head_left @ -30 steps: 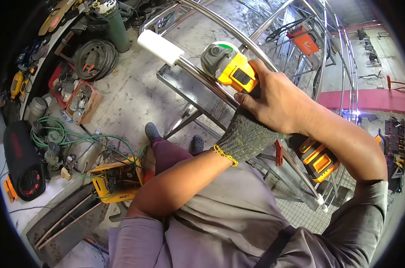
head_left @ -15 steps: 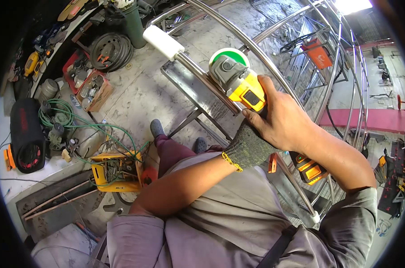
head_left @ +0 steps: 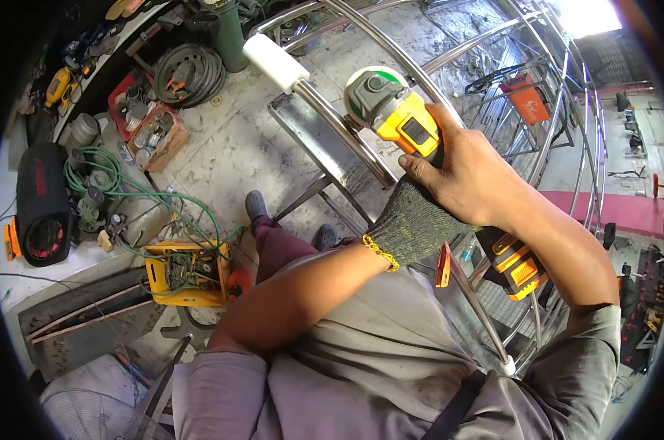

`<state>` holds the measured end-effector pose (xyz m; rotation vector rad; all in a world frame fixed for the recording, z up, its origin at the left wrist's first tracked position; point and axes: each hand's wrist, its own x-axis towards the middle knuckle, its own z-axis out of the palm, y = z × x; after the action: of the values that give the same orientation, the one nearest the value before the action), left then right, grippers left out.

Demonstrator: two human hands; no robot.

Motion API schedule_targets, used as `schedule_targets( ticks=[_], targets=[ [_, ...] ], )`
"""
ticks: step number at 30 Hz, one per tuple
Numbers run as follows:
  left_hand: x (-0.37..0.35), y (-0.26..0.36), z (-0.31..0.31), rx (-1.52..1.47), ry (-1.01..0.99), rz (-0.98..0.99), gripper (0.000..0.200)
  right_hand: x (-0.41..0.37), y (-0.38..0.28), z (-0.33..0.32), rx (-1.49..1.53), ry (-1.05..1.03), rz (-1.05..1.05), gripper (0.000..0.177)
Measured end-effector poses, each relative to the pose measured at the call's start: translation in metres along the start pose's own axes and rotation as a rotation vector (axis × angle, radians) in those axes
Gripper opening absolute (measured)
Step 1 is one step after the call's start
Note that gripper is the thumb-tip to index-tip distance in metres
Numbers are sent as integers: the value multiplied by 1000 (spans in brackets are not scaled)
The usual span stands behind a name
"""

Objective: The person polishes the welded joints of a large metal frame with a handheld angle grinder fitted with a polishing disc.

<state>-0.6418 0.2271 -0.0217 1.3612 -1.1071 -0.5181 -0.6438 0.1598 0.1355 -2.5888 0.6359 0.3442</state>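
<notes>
Clamping yellow grinder (head_left: 390, 110), right hand (head_left: 471, 180) behind its disc head by steel tube (head_left: 344, 132), gloved left hand (head_left: 412, 224) underneath, grip hidden

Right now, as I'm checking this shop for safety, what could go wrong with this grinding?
The bare right hand holds the yellow angle grinder just behind its green-edged disc; a slip could bring fingers to it. The disc is by a round polished steel tube and may skid off its curve. The green hose loops on the floor near the feet, a likely trip hazard.
</notes>
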Motion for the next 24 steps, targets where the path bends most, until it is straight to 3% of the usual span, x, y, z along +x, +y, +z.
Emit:
schedule_targets(
  ticks=[5, 7, 8, 11, 12, 15, 18, 22, 24],
  targets=[
    [16, 22, -37, 194, -284, -140, 60, 9, -10, -1, 8, 11, 49, 53],
    [12, 10, -29, -150, -262, -182, 60, 8, -9, 3, 14, 56, 0, 53],
    [1, -11, -9, -525, -164, -196, 60, 7, -5, 7, 57, 48, -47, 53],
    [-11, -15, 6, -988, -40, -166, 61, 2, -8, 6, 15, -43, -11, 63],
    [-15, -20, 6, -763, -62, -97, 61, 1, -11, 4, 9, -56, 36, 62],
    [-13, -27, 13, -777, -127, -148, 66, 1, -10, 5, 27, -27, 86, 62],
    [-12, -25, 14, -966, -91, -125, 65, -3, -2, 9, 15, 0, 52, 60],
    [-16, -10, 10, -1168, -76, -286, 62, -8, 6, 14, 26, -13, -27, 61],
    [-13, -7, 5, -894, -185, -293, 62, -8, 10, 17, 38, 32, -7, 63]
  ],
)
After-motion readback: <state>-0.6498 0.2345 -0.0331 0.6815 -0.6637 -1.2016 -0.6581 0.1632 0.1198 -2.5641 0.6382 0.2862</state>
